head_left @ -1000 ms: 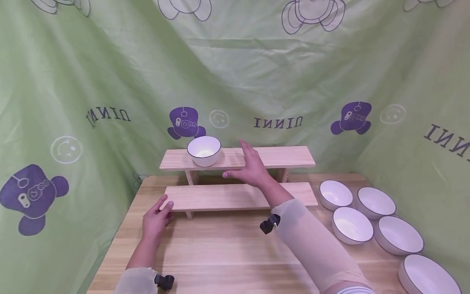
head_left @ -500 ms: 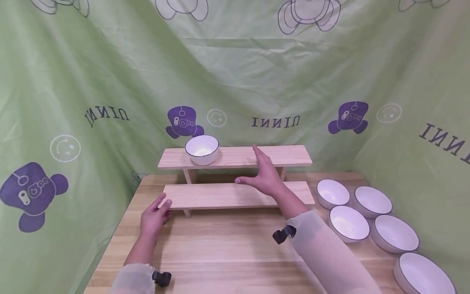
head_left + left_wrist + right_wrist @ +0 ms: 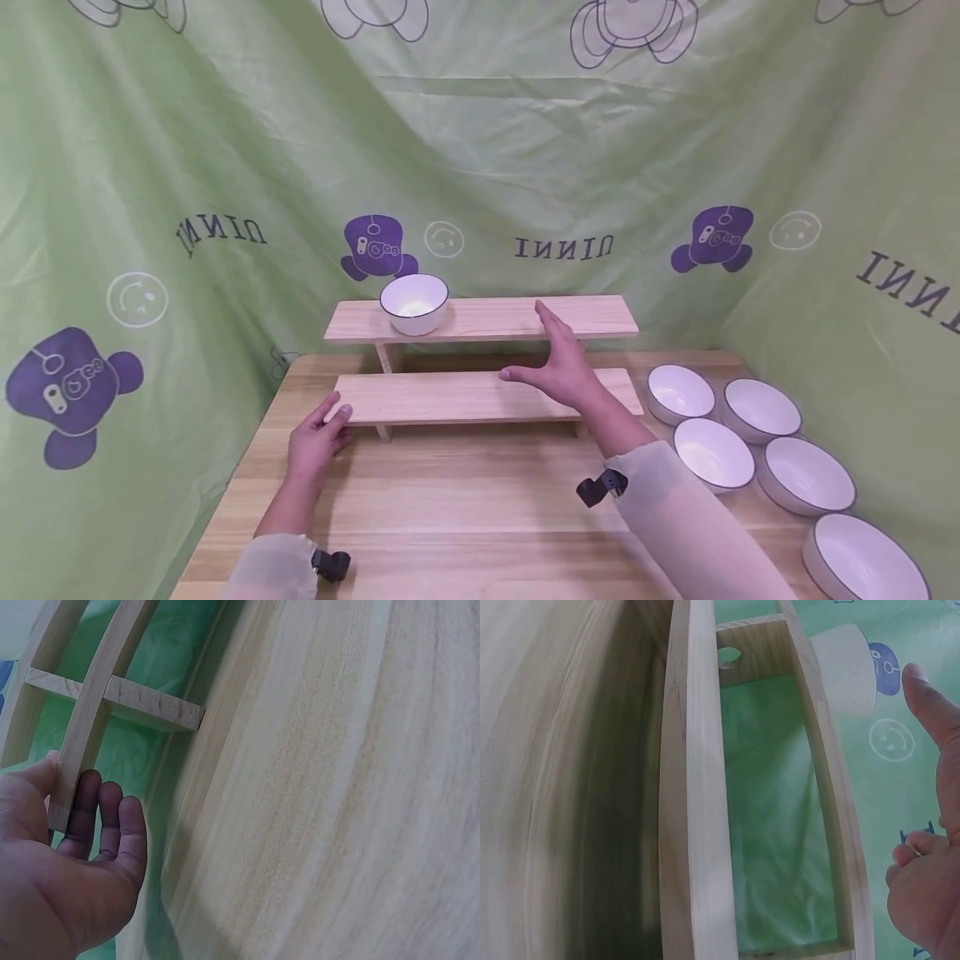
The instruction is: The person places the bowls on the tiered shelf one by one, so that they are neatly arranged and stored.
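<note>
A two-tier wooden rack stands at the back of the table, with an upper board (image 3: 510, 319) and a lower board (image 3: 435, 398). One white bowl (image 3: 415, 305) with a dark rim sits upright near the upper board's left end. My left hand (image 3: 313, 442) grips the lower board's left end; in the left wrist view that hand (image 3: 75, 862) has its thumb on one face of the board (image 3: 79, 742) and fingers at the other. Holding nothing, my right hand (image 3: 564, 367) hovers over the rack's right half, thumb and fingers spread; the right wrist view shows this hand (image 3: 930, 817) beside the boards.
Several white bowls with dark rims stand on the table's right side, among them a near one (image 3: 866, 557) and a far one (image 3: 681, 392). The wooden table (image 3: 450, 517) stretches in front of the rack. A green printed curtain (image 3: 480, 167) hangs behind and at both sides.
My right hand has moved to the right along the rack, away from the bowl on the upper board. My left hand keeps its place at the lower board's end.
</note>
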